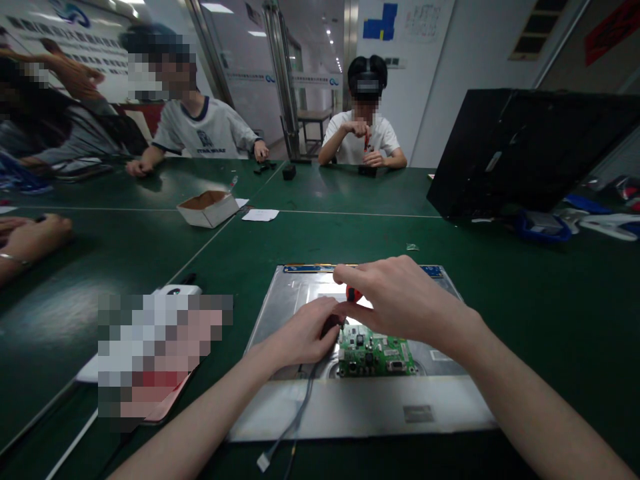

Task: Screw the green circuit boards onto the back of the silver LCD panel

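Note:
A flat metal display panel (350, 410) lies on the green table in front of me, with a green circuit board (375, 353) on its middle. My right hand (407, 300) is closed around the red and black handle of a screwdriver (353, 294), held above the board's upper left part. My left hand (305, 333) rests at the board's left edge, its fingers curled together near the screwdriver's lower end. What those fingers pinch is hidden. From beneath the left hand a dark cable (303, 407) runs over the panel's front edge to a white plug (263, 461).
Phones (150, 353) and cords lie at the left. Beyond the panel are a white open box (207, 208) and paper (260, 215). A large black monitor casing (520, 153) stands at right, beside a blue tray (544, 227). Co-workers (367, 137) sit across the table and at left.

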Demonstrator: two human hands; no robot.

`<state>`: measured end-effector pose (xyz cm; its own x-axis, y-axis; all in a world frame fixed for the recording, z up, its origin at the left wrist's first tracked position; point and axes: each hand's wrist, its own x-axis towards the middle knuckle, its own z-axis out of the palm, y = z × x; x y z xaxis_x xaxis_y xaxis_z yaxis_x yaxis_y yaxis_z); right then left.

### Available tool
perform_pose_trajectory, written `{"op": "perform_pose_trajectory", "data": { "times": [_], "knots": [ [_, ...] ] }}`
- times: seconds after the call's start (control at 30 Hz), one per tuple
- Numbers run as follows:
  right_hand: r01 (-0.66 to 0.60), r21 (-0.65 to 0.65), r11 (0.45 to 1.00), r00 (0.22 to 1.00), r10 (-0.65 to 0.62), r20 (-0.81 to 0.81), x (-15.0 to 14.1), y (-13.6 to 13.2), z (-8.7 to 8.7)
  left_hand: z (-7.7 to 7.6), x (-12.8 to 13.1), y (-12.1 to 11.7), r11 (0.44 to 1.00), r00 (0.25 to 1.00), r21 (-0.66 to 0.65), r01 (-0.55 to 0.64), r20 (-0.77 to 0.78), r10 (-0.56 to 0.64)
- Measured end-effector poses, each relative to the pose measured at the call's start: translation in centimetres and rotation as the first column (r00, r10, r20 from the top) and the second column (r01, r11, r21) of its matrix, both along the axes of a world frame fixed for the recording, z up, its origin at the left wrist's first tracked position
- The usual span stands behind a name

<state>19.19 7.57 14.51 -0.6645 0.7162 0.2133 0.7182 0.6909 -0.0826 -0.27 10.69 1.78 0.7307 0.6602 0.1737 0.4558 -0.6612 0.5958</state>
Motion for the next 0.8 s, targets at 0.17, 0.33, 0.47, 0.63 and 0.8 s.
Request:
{"op": "perform_pose_trajectory", "data": {
  "times": [0.17,0.33,0.47,0.63,0.8],
  "knots": [
    [0.022,0.009,1.000,1.000,-0.022,0.010,-0.12,-0.08,0.07,-0.15,0.00,0.07,1.000,1.000,-0.005,-0.006,-0.015,0.006],
    [-0.015,-0.006,1.000,1.000,0.015,-0.010,-0.04,-0.14,0.13,0.08,0.05,0.00,1.000,1.000,-0.009,-0.011,0.011,0.011],
    [0.012,0.005,1.000,1.000,-0.012,0.020,-0.02,0.01,0.10,0.19,0.01,-0.09,1.000,1.000,0.012,-0.006,0.008,0.006],
    [0.005,0.010,1.000,1.000,-0.005,0.005,-0.13,-0.13,0.14,0.13,-0.06,-0.02,1.000,1.000,-0.015,-0.016,-0.014,0.015],
    [-0.002,-0.025,1.000,1.000,0.003,0.010,-0.03,-0.20,0.34,0.27,0.00,-0.07,1.000,1.000,-0.013,-0.012,0.006,0.012]
  ]
}}
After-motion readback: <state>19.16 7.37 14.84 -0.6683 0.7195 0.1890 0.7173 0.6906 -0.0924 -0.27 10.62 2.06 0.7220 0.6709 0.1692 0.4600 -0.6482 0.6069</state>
